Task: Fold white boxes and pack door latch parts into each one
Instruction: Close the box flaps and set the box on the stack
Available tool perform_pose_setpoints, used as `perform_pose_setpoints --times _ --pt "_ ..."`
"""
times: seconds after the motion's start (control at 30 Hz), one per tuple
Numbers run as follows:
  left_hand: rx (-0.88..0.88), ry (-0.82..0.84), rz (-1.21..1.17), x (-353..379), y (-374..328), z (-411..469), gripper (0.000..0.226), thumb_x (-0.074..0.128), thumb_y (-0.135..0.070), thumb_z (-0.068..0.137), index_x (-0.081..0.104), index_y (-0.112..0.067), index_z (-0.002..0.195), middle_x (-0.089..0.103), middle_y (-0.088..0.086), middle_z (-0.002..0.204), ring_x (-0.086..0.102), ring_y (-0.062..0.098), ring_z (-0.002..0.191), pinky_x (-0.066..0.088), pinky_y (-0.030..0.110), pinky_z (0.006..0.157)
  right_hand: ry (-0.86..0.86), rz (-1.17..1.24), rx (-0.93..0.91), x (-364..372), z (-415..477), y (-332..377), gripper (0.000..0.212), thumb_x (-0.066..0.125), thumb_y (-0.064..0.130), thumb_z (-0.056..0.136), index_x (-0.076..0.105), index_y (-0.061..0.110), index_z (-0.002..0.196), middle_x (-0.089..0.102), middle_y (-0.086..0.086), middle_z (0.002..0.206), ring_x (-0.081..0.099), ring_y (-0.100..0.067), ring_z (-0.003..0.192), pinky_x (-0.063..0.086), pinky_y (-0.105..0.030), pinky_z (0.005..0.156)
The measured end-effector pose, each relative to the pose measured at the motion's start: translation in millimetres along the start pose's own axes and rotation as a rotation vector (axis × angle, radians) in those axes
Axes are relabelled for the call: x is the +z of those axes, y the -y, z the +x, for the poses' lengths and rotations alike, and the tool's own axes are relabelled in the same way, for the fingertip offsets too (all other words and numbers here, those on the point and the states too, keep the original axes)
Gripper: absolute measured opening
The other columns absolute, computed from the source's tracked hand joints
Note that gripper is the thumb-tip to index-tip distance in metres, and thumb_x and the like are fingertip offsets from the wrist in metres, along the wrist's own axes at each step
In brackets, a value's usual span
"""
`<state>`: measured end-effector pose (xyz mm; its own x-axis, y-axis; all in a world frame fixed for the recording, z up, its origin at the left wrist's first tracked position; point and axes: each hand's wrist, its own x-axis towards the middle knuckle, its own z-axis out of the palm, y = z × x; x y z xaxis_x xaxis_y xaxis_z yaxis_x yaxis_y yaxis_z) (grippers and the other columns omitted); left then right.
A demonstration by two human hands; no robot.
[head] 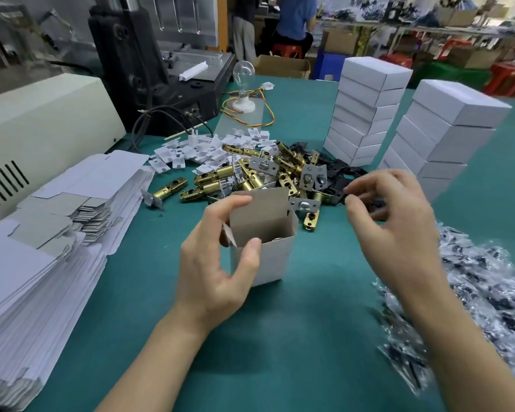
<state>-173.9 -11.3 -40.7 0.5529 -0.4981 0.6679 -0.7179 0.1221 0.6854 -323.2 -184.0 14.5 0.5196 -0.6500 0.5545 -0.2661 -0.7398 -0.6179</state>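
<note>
Open white cardboard box (268, 257) stands upright on the teal desk (295, 337), centre, just in front of the parts heap. Its lid flap is raised at the far side and the mouth faces up, likely so parts can drop straight in. A metal glint shows inside; I cannot tell which part it is.

Left grip (217, 263) holds the box: thumb on the near wall at the rim, fingers curled over the far left corner. Judged purpose: steady the box and keep the mouth spread.

Right grip (393, 221) hovers over the flat black plates (345, 173), fingers loosely curled and slack, with nothing seen in it. Probably reaching for the next piece.

The pile of brass latch bolts with grey faceplates (250, 173) lies just beyond the box. Small white plastic pieces (208, 150) lie behind that, and clear bags of dark small parts (482, 286) at the right. All are within easy reach.

The stack of flat unfolded white box blanks (57, 233) lies at the left, on the holding side. Two towers of closed white boxes (366, 108) stand at the far right, out of the working area. Packing of this box is judged partway done.
</note>
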Motion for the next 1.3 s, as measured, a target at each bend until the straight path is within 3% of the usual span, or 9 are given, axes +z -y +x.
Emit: perform_pose_setpoints --times 0.17,0.27,0.4,0.7,0.83,0.93,1.07,1.17,1.3 --pt "-0.055 0.024 -0.030 0.9 -0.5 0.6 0.046 0.060 -0.034 0.090 0.046 -0.040 0.134 0.062 0.013 0.095 0.060 0.032 0.084 0.050 0.049 0.072 0.746 -0.792 0.291 -37.5 33.8 -37.8 0.029 0.067 0.045 0.095 0.067 0.029 0.119 0.068 0.005 0.114 0.061 -0.019 0.102 0.052 -0.037 0.088" --pt "-0.060 0.026 -0.029 1.1 -0.5 1.1 0.046 0.060 -0.035 0.090 0.047 -0.039 0.134 0.060 0.015 0.091 0.059 0.032 0.081 0.048 0.049 0.071 0.861 -0.938 0.238 -39.3 34.7 -41.9 0.041 0.073 0.049 0.090 0.066 0.029 0.126 0.059 0.001 0.123 0.059 -0.023 0.115 0.051 -0.035 0.090" --pt "-0.064 0.024 -0.025 0.0 0.8 0.2 0.046 0.060 -0.036 0.090 0.047 -0.041 0.133 0.060 0.014 0.087 0.055 0.028 0.073 0.047 0.045 0.067 0.912 -1.029 0.094 -34.8 34.7 -45.1 0.030 0.079 0.045 0.085 0.074 0.032 0.112 0.054 0.003 0.110 0.059 -0.022 0.111 0.053 -0.035 0.087" --pt "-0.043 0.021 -0.054 -0.4 6.3 -1.0 0.046 0.062 -0.033 0.090 0.049 -0.034 0.134 0.059 0.004 0.088 0.049 0.018 0.071 0.046 0.036 0.064 0.755 -0.838 -0.041 -25.3 39.6 -45.7 0.011 0.072 0.030 0.088 0.062 0.034 0.089 0.052 0.006 0.101 0.058 -0.021 0.103 0.049 -0.034 0.080" --pt "-0.049 0.006 -0.064 -0.1 6.5 -0.2 0.046 0.063 -0.033 0.089 0.051 -0.031 0.133 0.050 -0.019 0.083 0.050 0.011 0.071 0.045 0.022 0.065 0.487 -0.448 0.035 -25.0 42.4 -35.5 0.013 0.076 0.024 0.088 0.064 0.024 0.083 0.064 0.008 0.089 0.065 -0.017 0.089 0.053 -0.034 0.077" --pt "-0.039 0.014 -0.093 -0.3 6.8 -0.1 0.047 0.063 -0.031 0.089 0.050 -0.031 0.134 0.056 -0.024 0.090 0.055 0.007 0.074 0.043 0.017 0.066 0.311 0.039 0.132 -29.5 41.7 -5.5 0.009 0.077 0.019 0.090 0.069 0.016 0.088 0.077 0.004 0.087 0.073 -0.008 0.084 0.055 -0.016 0.069" --pt "-0.022 0.039 -0.101 0.4 8.3 1.5 0.055 0.071 -0.030 0.087 0.046 -0.040 0.135 0.064 -0.012 0.103 0.057 0.010 0.078 0.042 0.018 0.066 0.267 0.627 0.156 -22.0 27.0 50.3 0.010 0.075 0.012 0.093 0.066 0.008 0.090 0.077 -0.004 0.084 0.077 -0.023 0.080 0.063 -0.029 0.066" --pt "-0.007 0.041 -0.075 0.7 10.0 2.6 0.061 0.078 -0.023 0.085 0.047 -0.033 0.136 0.067 -0.011 0.110 0.061 0.007 0.081 0.041 0.016 0.067 0.283 0.590 0.132 -0.3 12.0 73.9 0.015 0.077 0.011 0.091 0.065 0.012 0.083 0.075 -0.003 0.074 0.075 -0.022 0.068 0.059 -0.032 0.060" --pt "-0.027 0.041 -0.071 -0.3 11.1 2.4 0.063 0.080 -0.022 0.083 0.048 -0.029 0.138 0.067 -0.017 0.112 0.067 0.008 0.089 0.041 0.012 0.069 0.215 0.153 -0.054 21.9 -3.4 76.6 0.017 0.078 0.019 0.088 0.063 0.022 0.080 0.070 0.011 0.071 0.068 -0.011 0.064 0.056 -0.037 0.066"
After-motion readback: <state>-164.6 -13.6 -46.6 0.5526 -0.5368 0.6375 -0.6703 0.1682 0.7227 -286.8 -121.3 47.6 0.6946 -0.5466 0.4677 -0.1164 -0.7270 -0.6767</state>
